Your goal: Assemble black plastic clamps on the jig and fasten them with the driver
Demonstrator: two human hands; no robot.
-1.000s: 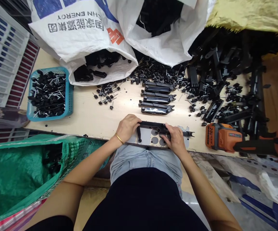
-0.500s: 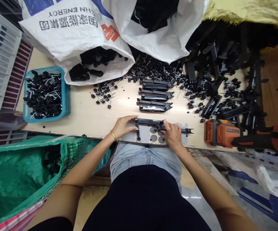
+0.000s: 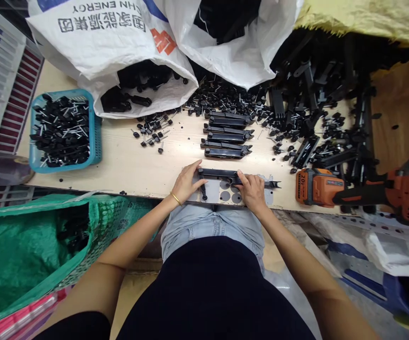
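A long black plastic bar [image 3: 221,174] lies across a white plate with round holes [image 3: 225,194] at the table's near edge. My left hand [image 3: 187,183] rests at the bar's left end, its fingers stretched out over it and touching it. My right hand [image 3: 251,190] is closed on the bar's middle right part, pressing it down. A short black peg [image 3: 203,191] hangs down from the bar near my left hand. Just beyond lie three finished black bars [image 3: 227,134] side by side.
A blue basket [image 3: 94,137] of black knobs with metal pins stands at left. White sacks [image 3: 119,42] with black parts lie at the back. Loose black parts [image 3: 324,123] cover the right side. An orange cordless drill [image 3: 353,189] lies at right. A green sack [image 3: 20,245] hangs lower left.
My left hand has opened, from grasping the bar's left end to lying with fingers stretched over it. The right hand stays on the bar. The view has shifted slightly.
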